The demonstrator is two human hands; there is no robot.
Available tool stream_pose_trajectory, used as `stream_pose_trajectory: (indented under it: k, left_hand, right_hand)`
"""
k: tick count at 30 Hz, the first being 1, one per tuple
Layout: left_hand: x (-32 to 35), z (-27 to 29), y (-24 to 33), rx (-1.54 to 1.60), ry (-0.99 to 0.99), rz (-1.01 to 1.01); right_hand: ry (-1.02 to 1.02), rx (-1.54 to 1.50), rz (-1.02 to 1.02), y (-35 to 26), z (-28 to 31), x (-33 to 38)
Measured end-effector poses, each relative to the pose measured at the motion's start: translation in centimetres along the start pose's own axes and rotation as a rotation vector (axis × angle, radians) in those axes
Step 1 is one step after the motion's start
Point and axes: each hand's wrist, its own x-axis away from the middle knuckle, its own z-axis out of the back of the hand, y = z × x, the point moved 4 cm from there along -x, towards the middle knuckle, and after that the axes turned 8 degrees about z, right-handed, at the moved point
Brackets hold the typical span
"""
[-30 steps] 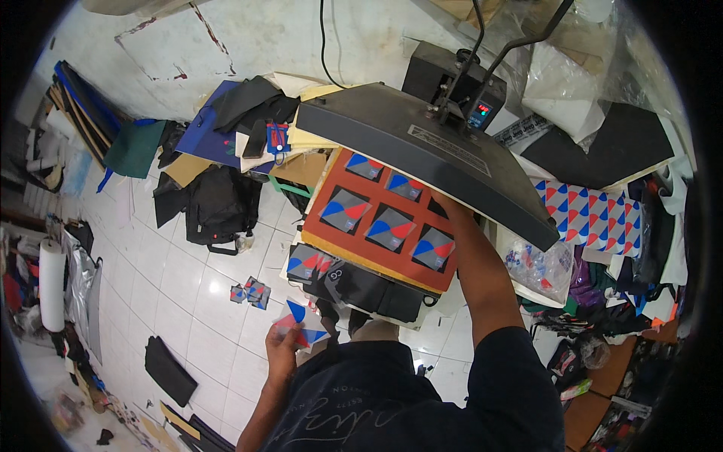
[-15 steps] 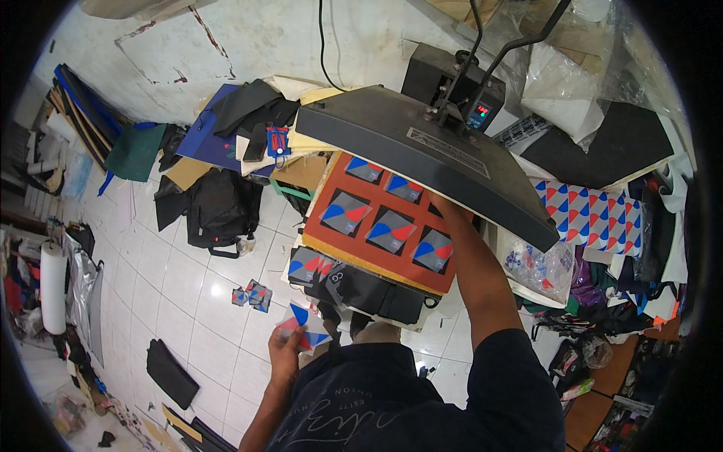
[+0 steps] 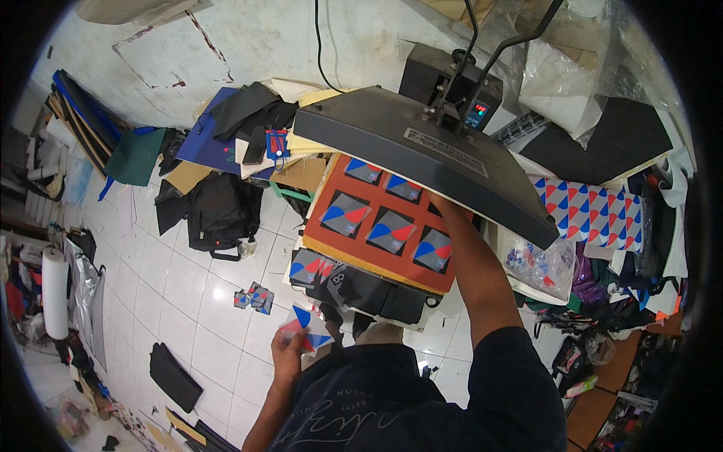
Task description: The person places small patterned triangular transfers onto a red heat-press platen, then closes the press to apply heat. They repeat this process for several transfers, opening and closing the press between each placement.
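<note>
Not much changes over the last second: our left hand [image 3: 286, 350] keeps its grip closed on the printed sheets [image 3: 307, 330], low by our chest. Our right hand is hidden under the raised press lid [image 3: 422, 154], reaching over the red pad [image 3: 331, 237], so we can't tell its grip.

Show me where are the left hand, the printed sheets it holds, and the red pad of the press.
left hand [image 3: 285, 354], head view, back of the hand
printed sheets [image 3: 309, 331], head view, top sheet
red pad [image 3: 331, 245], head view, bare left edge
</note>
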Motion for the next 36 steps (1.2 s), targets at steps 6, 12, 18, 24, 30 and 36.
stream_pose_trajectory:
  k: [6, 12, 18, 24, 30, 36]
  left_hand:
    - [0.3, -0.3, 0.5, -0.016, 0.005, 0.008]
    - [-0.1, -0.1, 0.2, -0.007, 0.002, 0.012]
    - [-0.3, 0.1, 0.1, -0.022, -0.005, 0.009]
    - [-0.5, 0.2, 0.1, -0.041, 0.002, 0.006]
    - [-0.6, 0.4, 0.1, -0.038, -0.005, 0.016]
    - [-1.2, 0.7, -0.6, -0.018, -0.023, 0.009]
  right_hand:
    - [-0.005, 0.003, 0.001, 0.0, 0.1, 0.2]
    - [-0.007, 0.005, 0.006, 0.1, 0.1, 0.2]
    - [-0.010, 0.007, 0.006, 0.0, 0.1, 0.3]
    - [-0.005, 0.008, 0.003, -0.1, 0.0, 0.3]
    - [-0.007, 0.011, 0.000, -0.3, 0.1, 0.4]
    - [-0.008, 0.007, 0.001, -0.3, 0.2, 0.4]
